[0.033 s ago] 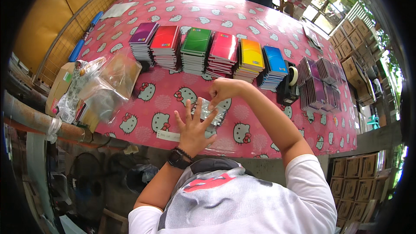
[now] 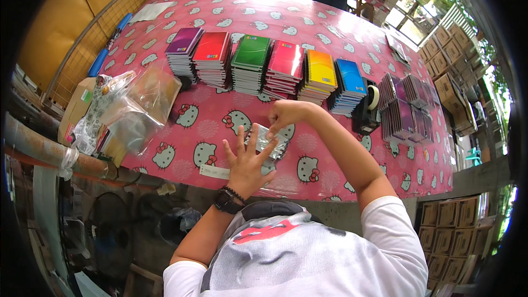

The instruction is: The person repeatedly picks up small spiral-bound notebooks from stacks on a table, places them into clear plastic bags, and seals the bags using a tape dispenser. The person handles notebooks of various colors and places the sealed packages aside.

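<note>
A small packet in shiny clear plastic (image 2: 271,144) lies on the pink table near its front edge, partly covered by my hands. My left hand (image 2: 248,162) is spread flat over its left side, fingers apart, pressing on it. At the packet's far end, my right hand (image 2: 284,115) is closed, with thumb and fingertips pinching the plastic wrap. The exact grip is small and partly hidden by the knuckles. Beyond my hands, spiral notebooks stand in stacks by colour: purple (image 2: 184,41), red (image 2: 212,47), green (image 2: 252,51), pink (image 2: 285,58), yellow (image 2: 321,67) and blue (image 2: 350,76).
A black tape dispenser (image 2: 365,114) stands right of the blue stack. Further right are wrapped purple notebook bundles (image 2: 406,115). Loose clear plastic bags (image 2: 140,113) lie at the left. A whitish strip (image 2: 214,172) is near my left wrist. Cardboard boxes (image 2: 451,225) are piled beside the table.
</note>
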Tool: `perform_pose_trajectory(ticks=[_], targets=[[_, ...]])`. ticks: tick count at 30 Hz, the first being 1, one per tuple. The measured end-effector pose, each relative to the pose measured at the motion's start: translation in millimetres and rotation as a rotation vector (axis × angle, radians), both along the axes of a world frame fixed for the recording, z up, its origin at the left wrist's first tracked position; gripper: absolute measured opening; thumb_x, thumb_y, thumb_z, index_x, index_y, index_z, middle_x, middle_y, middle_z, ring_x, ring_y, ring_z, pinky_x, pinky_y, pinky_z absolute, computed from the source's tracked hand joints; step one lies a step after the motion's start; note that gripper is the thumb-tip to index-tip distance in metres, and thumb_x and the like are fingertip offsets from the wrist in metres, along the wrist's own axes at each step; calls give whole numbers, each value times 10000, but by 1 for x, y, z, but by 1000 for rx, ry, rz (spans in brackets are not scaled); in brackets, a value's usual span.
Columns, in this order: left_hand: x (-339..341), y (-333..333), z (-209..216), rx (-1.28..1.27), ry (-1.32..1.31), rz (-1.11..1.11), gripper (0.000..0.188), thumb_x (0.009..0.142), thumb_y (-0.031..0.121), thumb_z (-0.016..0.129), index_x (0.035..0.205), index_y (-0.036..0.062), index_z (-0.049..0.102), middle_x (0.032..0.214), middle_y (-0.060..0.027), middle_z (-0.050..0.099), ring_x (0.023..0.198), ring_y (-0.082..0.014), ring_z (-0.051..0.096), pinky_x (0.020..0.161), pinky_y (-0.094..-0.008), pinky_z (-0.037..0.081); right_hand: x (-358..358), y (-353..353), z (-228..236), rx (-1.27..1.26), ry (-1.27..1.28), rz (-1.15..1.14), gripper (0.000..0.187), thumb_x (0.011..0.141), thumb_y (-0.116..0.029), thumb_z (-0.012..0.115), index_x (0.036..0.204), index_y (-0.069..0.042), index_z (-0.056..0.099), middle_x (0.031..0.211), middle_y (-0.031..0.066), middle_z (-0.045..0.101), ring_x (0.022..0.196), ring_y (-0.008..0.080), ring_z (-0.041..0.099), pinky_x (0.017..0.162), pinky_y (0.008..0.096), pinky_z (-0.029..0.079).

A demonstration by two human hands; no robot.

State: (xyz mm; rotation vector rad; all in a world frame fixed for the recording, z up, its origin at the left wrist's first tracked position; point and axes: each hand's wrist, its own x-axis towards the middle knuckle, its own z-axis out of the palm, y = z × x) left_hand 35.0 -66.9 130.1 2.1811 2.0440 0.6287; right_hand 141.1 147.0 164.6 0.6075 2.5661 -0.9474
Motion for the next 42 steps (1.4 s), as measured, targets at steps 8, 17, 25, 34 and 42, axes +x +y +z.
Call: perform_pose_trajectory(ticks=[8, 17, 25, 34, 42], targets=[[0, 4, 3, 3, -22, 18, 1056, 570, 369, 788, 1454, 161, 251, 1520, -136, 158, 1412, -381, -2, 1008, -718, 25, 48, -21, -121, -356, 487, -592, 318, 797, -323, 693, 722, -36, 580, 676, -16, 552, 625, 83, 490, 568, 245, 408], [-3, 72, 36, -54, -91, -531, 1114, 547, 179, 864, 1424, 109, 182, 1184, -101, 459, 1095, -278, 525, 1043, -506, 306, 146, -94, -114, -190, 460, -1036, 160, 774, -117, 666, 872, -3, 613, 726, 20, 618, 663, 82, 548, 592, 258, 451], [-4, 74, -42, -93, -1011, -558, 1226, 586, 46, 860, 1464, 123, 9, 1197, -90, 459, 1100, -207, 515, 962, -358, 428, 111, -140, -57, -533, 1130, -1008, 744, 586, -110, 840, 1237, -44, 487, 1174, 62, 550, 1080, 154, 505, 918, 313, 427], [16, 79, 13, 68, -1294, -650, 1178, 622, 116, 841, 1466, 141, 19, 1225, -119, 478, 1193, -233, 443, 1055, -394, 295, 141, -122, 4, -230, 1026, -889, 778, 645, -248, 819, 1297, -50, 443, 1258, 76, 526, 1157, 202, 486, 984, 352, 368], [39, 55, -59, -155, -1133, -611, 1305, 534, 159, 882, 1466, 113, -30, 1428, -143, 263, 1312, -284, 330, 1074, -422, 298, 161, -152, -57, -92, 666, -716, 1246, 602, -341, 847, 1469, -56, 0, 1480, 207, 201, 1365, 317, 231, 1126, 405, 148]])
